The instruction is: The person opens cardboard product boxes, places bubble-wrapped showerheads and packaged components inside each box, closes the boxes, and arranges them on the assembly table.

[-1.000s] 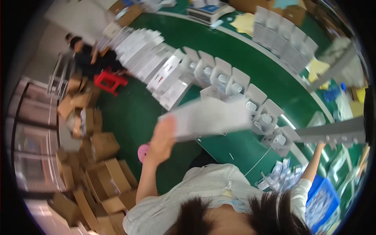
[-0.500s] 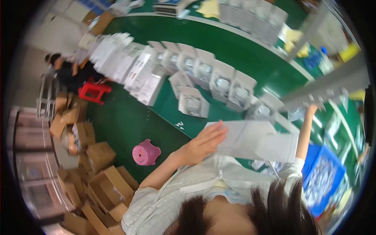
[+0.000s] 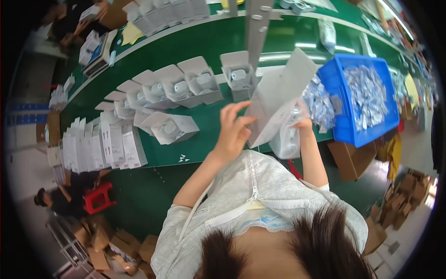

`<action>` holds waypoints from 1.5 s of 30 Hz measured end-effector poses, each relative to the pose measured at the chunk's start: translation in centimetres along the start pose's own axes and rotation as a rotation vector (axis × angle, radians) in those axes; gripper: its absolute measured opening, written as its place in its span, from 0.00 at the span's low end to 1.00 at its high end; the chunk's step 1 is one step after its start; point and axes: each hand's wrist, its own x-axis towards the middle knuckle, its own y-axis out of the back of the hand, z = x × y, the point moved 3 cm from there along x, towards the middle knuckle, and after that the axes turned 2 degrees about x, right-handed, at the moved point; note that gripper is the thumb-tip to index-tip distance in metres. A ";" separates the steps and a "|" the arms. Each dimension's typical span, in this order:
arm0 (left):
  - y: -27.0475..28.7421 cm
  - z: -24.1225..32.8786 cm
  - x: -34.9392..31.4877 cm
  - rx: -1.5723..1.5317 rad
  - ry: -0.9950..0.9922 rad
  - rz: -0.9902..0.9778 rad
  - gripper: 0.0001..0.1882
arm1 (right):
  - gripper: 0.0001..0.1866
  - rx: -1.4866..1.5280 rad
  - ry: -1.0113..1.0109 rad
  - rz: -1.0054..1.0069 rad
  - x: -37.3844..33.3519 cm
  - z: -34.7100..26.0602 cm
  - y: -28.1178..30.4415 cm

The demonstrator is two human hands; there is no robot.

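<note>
In front of my chest a white cardboard box (image 3: 274, 100) is tilted, its flap raised. My left hand (image 3: 232, 132) is at the box's left edge, fingers bent and fingertips against it. My right hand (image 3: 303, 120) grips a clear plastic bag (image 3: 285, 139) at the box's near right side; the bag's contents are hard to make out. Part of the right hand is hidden behind the bag. Beyond the left hand, an open white box (image 3: 169, 129) with a clear-wrapped item inside stands on the green table (image 3: 204, 151).
A row of open white boxes (image 3: 174, 86) with wrapped items stands on the table. Folded white cartons (image 3: 104, 146) lie at left. On the right are a blue bin (image 3: 339, 125) of small silvery packets and a loose packet pile (image 3: 318, 104). A grey post (image 3: 257, 32) rises ahead.
The view has swung to the right, bringing the blue bin nearer the middle. My right hand has come back from reaching out and now holds the clear bag beside the box, which has tilted up.
</note>
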 end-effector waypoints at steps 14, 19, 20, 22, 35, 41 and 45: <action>-0.8 -0.3 2.1 -0.405 0.195 -0.088 0.41 | 0.23 0.383 0.243 0.484 -1.3 -6.0 1.7; -2.2 0.6 1.4 -0.344 0.278 -0.080 0.39 | 0.21 0.851 0.263 0.609 -1.1 -8.4 -2.4; -2.5 0.9 1.4 -0.325 0.274 -0.082 0.38 | 0.21 0.853 0.276 0.622 -0.5 -7.8 -3.6; -2.9 0.8 1.3 -0.366 0.299 -0.037 0.38 | 0.20 0.568 0.520 0.802 0.5 -6.6 -4.9; -4.1 -0.8 0.7 -0.272 0.185 0.336 0.37 | 0.22 -1.140 0.828 0.219 -0.1 -7.4 -7.2; -6.1 -5.3 -4.9 -0.246 0.446 0.255 0.39 | 0.22 -1.139 0.336 0.386 3.2 -0.2 1.2; -4.7 -4.9 -6.0 -0.214 0.509 0.228 0.39 | 0.18 -1.732 0.018 0.211 5.2 5.8 3.2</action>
